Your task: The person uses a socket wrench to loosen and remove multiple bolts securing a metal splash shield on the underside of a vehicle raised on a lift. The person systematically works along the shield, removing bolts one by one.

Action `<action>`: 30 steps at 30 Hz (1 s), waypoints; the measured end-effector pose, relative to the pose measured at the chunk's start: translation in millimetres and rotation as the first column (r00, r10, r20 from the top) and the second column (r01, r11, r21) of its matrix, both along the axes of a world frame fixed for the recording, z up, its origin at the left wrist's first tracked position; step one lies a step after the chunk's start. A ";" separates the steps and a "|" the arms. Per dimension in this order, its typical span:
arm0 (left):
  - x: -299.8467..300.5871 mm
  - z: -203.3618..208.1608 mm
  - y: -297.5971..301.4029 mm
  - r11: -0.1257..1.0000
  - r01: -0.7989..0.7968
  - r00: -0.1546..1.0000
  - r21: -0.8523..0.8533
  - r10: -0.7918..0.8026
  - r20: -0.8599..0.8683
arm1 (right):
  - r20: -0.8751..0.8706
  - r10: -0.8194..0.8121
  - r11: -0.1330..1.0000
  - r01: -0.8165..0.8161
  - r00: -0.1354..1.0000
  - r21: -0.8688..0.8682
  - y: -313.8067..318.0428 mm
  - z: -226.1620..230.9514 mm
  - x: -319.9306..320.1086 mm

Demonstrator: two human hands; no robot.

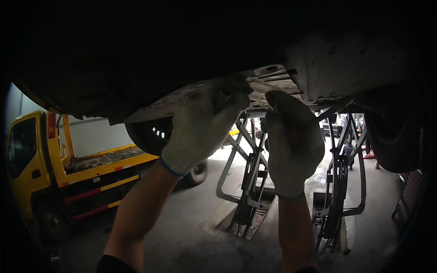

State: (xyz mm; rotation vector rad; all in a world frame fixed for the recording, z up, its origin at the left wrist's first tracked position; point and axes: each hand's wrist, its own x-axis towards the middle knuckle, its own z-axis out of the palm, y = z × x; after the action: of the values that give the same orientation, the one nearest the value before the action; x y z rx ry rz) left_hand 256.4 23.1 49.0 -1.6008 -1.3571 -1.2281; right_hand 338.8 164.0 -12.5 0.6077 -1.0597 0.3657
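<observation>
Both my hands wear white knit work gloves and reach up to the underside of a raised car [346, 68]. My left hand [205, 109] is closed, its fingers curled up against the edge of a dark underbody panel [150, 86]. What its fingertips grip is lost in shadow. Just to the right, my right hand [293, 141] is closed too, its fingertips near a lighter exposed part of the underbody [277, 84]. Its palm side is hidden, and anything inside it cannot be made out. A dark bar [334, 110] runs rightward behind this hand; whether it touches the glove is unclear.
Scissor lift legs [248, 182] and a second set [337, 182] rise from floor recesses. Car wheels [152, 134] hang on both sides. A yellow flatbed truck [102, 168] stands at left. People [348, 148] are in the right background, and a slatted dark rack [407, 195] is at far right.
</observation>
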 end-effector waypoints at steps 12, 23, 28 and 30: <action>-15.5 3.1 6.9 0.989 -0.035 0.976 0.142 0.064 -0.207 | -0.049 -0.141 0.984 0.134 0.989 -0.116 -11.7 29.8 5.3; 1.1 8.7 12.6 0.992 -0.020 0.973 0.123 0.048 -0.225 | -0.160 -0.149 0.985 0.132 0.976 -0.113 -5.1 38.0 6.4; 7.0 7.1 13.5 0.977 0.182 0.974 0.110 -0.164 -0.154 | -0.189 -0.353 0.935 0.341 0.916 -0.093 -6.6 44.5 16.1; 22.0 9.1 7.7 0.961 0.273 0.961 0.054 -0.274 0.026 | -0.151 -0.399 0.917 0.387 0.905 -0.101 -11.3 46.5 25.0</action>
State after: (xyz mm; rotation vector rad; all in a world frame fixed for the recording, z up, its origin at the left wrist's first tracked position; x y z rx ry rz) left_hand 278.4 30.8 58.0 -1.7831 -1.1410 -1.4439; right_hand 363.8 152.7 34.0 0.3431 -0.9740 -0.0051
